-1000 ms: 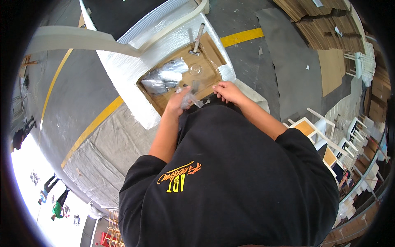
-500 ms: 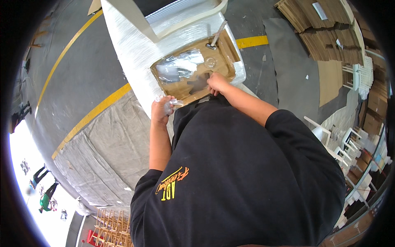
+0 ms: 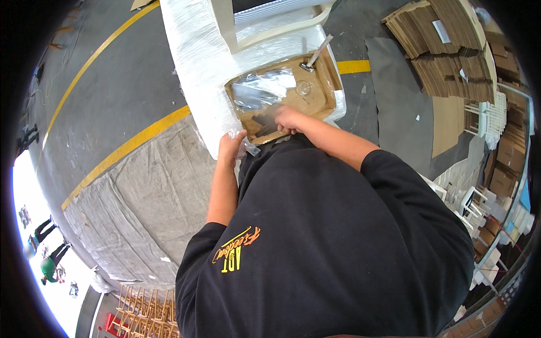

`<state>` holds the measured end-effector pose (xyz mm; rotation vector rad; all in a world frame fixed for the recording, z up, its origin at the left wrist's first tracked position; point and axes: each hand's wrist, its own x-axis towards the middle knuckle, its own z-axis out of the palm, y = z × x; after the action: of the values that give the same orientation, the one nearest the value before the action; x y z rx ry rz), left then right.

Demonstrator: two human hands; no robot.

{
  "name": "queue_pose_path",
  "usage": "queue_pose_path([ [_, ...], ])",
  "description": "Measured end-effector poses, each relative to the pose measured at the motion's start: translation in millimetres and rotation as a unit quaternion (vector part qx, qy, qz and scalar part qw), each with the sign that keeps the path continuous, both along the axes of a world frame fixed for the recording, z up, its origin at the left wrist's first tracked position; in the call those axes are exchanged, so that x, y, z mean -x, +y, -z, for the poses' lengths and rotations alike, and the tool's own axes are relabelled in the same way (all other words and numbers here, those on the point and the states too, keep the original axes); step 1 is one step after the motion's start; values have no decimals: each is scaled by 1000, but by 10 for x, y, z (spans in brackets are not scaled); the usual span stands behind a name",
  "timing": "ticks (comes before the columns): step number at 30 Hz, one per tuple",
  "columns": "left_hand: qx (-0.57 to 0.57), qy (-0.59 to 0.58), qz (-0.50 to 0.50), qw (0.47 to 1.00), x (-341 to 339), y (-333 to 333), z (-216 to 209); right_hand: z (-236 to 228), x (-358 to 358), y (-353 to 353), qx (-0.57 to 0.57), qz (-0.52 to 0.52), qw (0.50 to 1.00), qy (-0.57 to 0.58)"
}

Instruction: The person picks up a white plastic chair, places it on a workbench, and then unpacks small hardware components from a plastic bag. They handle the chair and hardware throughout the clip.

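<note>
By the brown tray, left hand is clutching clear plastic. Right hand is curled over the tray, can't tell if it's gripping anything.

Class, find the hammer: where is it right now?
In the head view, the hammer is above and right of centre, at the far right corner of the tray, beyond the clear round thing and the right hand.

Left grip on clear plastic, right grip over brown tray, hammer at its corner
</note>
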<state>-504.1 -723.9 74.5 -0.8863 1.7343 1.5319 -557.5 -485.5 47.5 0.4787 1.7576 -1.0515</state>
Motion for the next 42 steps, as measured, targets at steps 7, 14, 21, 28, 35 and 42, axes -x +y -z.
queue_pose_path([
  [7, 19, 21, -4, 1000, 12, -126, -23, -152, 59, -132, -143, -102, 924, 339],
  [14, -101, 123, -187, 969, 19, -268, -162, -309, 433, -443, -162, -209, 854, 448],
  [21, -115, 117, -234, 958, -39, -301, -302, -176, 553, -528, -157, -188, 858, 451],
  [28, -3, 125, -127, 984, -32, -157, -219, -347, 492, -298, -129, -200, 881, 410],
  [35, 53, 178, -19, 982, 161, 35, -256, -385, 487, -177, -146, -157, 875, 434],
  [42, 70, 265, -59, 960, 246, 251, -394, -508, 355, 37, -124, -113, 845, 508],
])
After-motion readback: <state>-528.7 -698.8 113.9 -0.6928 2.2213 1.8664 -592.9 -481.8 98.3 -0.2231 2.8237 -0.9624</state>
